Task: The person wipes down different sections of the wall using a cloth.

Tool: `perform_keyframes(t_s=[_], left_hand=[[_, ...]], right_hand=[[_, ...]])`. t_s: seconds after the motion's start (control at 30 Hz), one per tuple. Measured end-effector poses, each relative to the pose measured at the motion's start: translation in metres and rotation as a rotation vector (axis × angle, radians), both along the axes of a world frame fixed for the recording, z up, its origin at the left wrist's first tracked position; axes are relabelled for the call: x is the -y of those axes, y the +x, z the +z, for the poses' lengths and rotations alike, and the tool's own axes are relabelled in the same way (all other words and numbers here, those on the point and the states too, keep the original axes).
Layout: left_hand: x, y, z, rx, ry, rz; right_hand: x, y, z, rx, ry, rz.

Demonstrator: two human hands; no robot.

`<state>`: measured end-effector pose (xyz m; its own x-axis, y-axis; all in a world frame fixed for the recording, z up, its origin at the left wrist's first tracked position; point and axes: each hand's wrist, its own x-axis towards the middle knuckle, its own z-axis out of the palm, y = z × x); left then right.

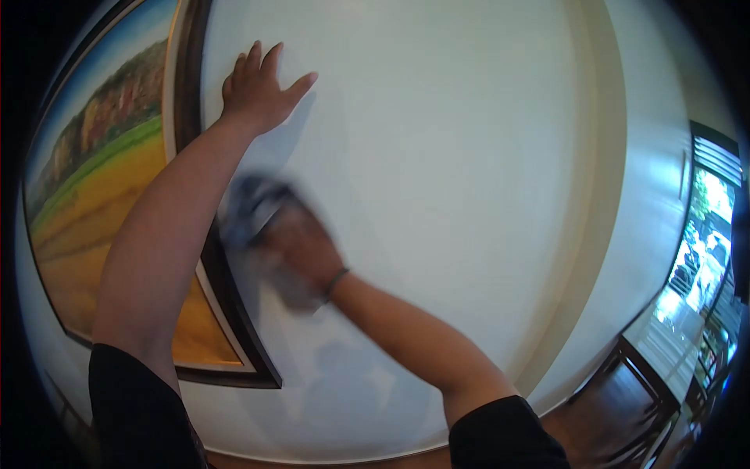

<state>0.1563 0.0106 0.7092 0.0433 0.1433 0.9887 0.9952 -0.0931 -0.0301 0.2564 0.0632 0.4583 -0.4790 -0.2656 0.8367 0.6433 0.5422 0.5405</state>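
My left hand (259,95) rests high on the white wall (453,187) with its fingers spread, beside the dark frame of a large landscape painting (101,187). Below it, my right hand (305,248) is smeared by motion, a dark band at its wrist. It holds a dark and pale patterned cloth (256,205) at the wall, close to the frame's right edge. The blur hides the exact grip of the fingers and the cloth's folds.
A wall corner with a pale vertical edge (605,195) stands to the right. Further right are a table (664,340) with a shiny top and dark legs, and a bright window (707,211). Brown floor (601,414) shows at lower right.
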Motion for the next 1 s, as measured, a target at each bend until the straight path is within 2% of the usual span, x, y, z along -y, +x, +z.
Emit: perform_keyframes(t_s=[0.03, 0.07, 0.1, 0.17, 0.27, 0.37, 0.47, 0.53, 0.63, 0.67, 0.7, 0.73, 0.77, 0.8, 0.87, 0.9, 0.93, 0.97, 1.0], left_hand=[[-0.010, 0.000, -0.004, -0.044, 0.053, 0.096], [-0.022, -0.002, -0.013, -0.085, 0.148, 0.147], [-0.027, -0.006, -0.018, -0.109, 0.156, 0.112], [-0.039, -0.012, -0.031, -0.164, 0.314, 0.142], [-0.040, -0.015, -0.036, -0.181, 0.381, 0.082], [-0.043, -0.018, -0.034, -0.205, 0.400, 0.102], [-0.045, -0.022, -0.034, -0.256, 0.414, 0.179], [-0.048, -0.024, -0.032, -0.275, 0.448, 0.187], [-0.049, -0.024, -0.027, -0.293, 0.468, 0.195], [-0.049, -0.024, -0.028, -0.307, 0.468, 0.189], [-0.049, -0.023, -0.031, -0.319, 0.444, 0.216], [-0.049, -0.021, -0.030, -0.336, 0.470, 0.153], [-0.048, -0.021, -0.027, -0.350, 0.498, 0.102], [-0.046, -0.022, -0.025, -0.363, 0.496, 0.046], [-0.049, -0.019, -0.024, -0.365, 0.494, 0.001], [-0.046, -0.018, -0.026, -0.360, 0.505, 0.005], [-0.039, -0.013, -0.038, -0.293, 0.347, 0.018], [-0.032, -0.009, -0.047, -0.214, 0.201, 0.023], [-0.029, -0.010, -0.048, -0.224, 0.209, 0.016]], right_hand=[[0.035, -0.006, -0.016, 0.228, -0.208, 0.099], [0.033, -0.016, -0.037, 0.363, -0.331, 0.029], [0.044, -0.011, -0.039, 0.397, -0.307, -0.025], [0.037, 0.008, -0.037, 0.348, -0.247, 0.119], [0.038, 0.076, -0.017, 0.206, -0.166, -0.012], [0.032, 0.171, 0.010, -0.063, -0.225, -0.101], [0.016, 0.288, 0.016, -0.500, -0.038, -0.207], [-0.002, 0.372, 0.001, -0.722, -0.082, -0.341], [-0.031, 0.487, -0.032, -0.930, 0.092, -0.362], [-0.056, 0.539, -0.055, -1.082, 0.053, -0.419], [-0.071, 0.582, -0.078, -1.210, 0.011, -0.412], [-0.079, 0.600, -0.097, -1.418, -0.008, -0.241], [-0.082, 0.606, -0.106, -1.474, -0.048, -0.238], [-0.076, 0.598, -0.106, -1.421, -0.069, -0.341], [-0.069, 0.563, -0.100, -1.146, 0.015, -0.675], [-0.070, 0.531, -0.094, -1.060, 0.062, -0.704], [-0.048, 0.458, -0.072, -1.273, -0.166, -0.068], [-0.060, 0.419, -0.082, -1.253, -0.209, -0.005], [-0.070, 0.393, -0.095, -1.144, -0.293, -0.217]])
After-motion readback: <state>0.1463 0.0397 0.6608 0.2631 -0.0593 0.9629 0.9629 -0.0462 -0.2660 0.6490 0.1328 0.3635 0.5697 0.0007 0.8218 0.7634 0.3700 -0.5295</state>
